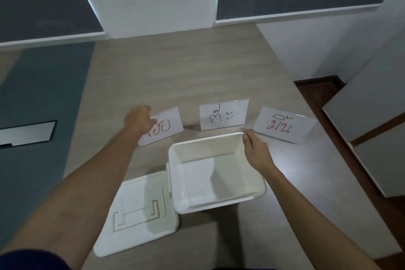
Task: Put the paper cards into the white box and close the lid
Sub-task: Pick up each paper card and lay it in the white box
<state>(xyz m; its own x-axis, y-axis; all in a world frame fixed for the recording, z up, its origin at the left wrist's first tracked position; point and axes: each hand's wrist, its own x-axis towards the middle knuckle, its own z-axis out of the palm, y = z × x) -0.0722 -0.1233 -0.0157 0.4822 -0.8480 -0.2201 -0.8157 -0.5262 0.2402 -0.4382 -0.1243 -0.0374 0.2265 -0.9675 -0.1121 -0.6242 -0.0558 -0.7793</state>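
An open white box (175, 182) stands on the wooden floor, empty inside. Its lid (140, 215) lies flat on the floor to the left, touching the box's side. Three folded paper cards stand in a row behind the box: a left card (169, 127) with red writing, a middle card (223, 116) with dark writing, and a right card (282, 125) with red writing. My left hand (139, 119) rests on the left card's near-left part, covering some of the writing. My right hand (256, 152) hovers at the box's far right corner, fingers loosely together and pointing toward the middle card.
A teal mat (37, 116) with a dark-framed flat object (26, 133) on it lies at left. White walls with dark panels stand behind. A grey cabinet (372, 138) and dark wood flooring (324, 98) are at right.
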